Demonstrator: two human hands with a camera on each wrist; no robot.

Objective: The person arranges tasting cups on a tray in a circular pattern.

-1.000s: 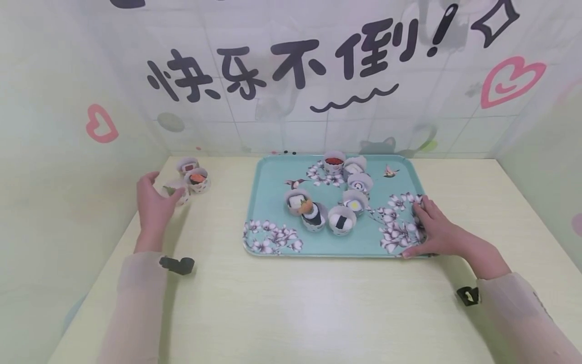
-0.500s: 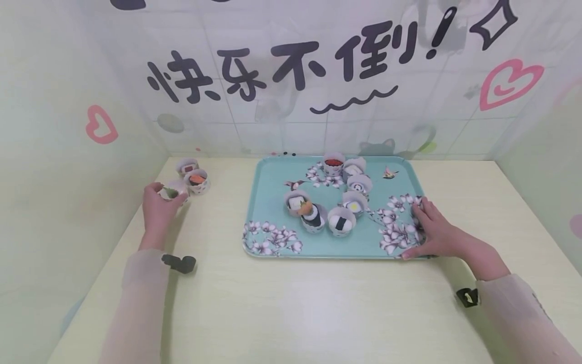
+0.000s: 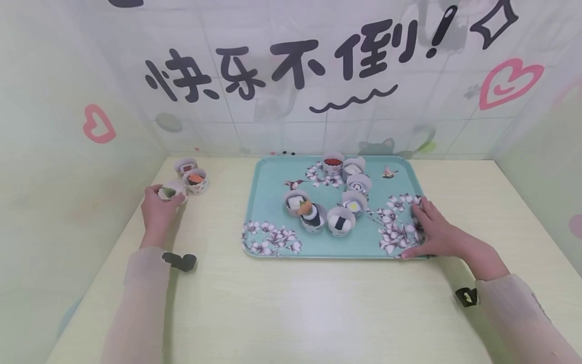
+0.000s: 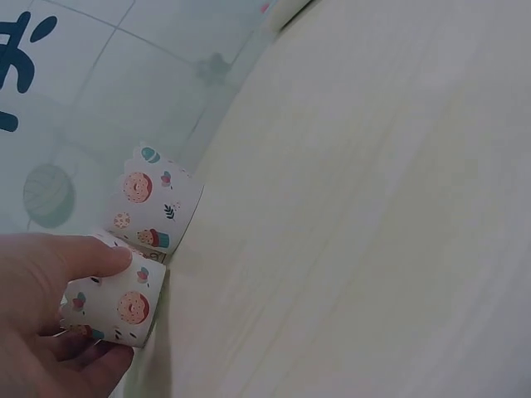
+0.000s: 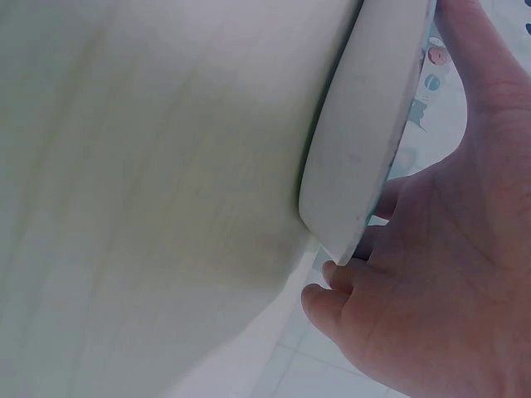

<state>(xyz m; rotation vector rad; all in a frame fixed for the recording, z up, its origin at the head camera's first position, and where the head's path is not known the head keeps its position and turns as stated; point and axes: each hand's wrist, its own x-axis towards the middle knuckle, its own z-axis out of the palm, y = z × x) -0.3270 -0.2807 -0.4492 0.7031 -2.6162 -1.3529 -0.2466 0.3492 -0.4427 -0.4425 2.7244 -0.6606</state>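
Observation:
My left hand [image 3: 159, 210] pinches a white paper baking cup [image 4: 124, 300] printed with doughnuts and cupcakes, thumb on one side and fingers on the other. A green leaf-like piece [image 3: 169, 192] shows inside that cup in the head view. Close behind it stand two more baking cups, one with an orange-topped sushi piece [image 3: 196, 179], the other with a dark red piece [image 3: 187, 168]. My right hand [image 3: 438, 232] rests on the right front corner of a light blue flowered tray [image 3: 273, 177], fingers spread along the side and thumb at the front rim.
On the tray, several baking cups holding sushi-like pieces form a curved line, among them one with a black-banded white piece [image 3: 341, 222] and one with red filling [image 3: 333, 163]. A patterned curtain [image 3: 273, 136] closes off the back of the pale table [image 3: 291, 303].
My left hand has moved slightly right and closed its fingers and thumb on the nearest cup. That cup stays at about the same spot. My right hand keeps its place on the tray.

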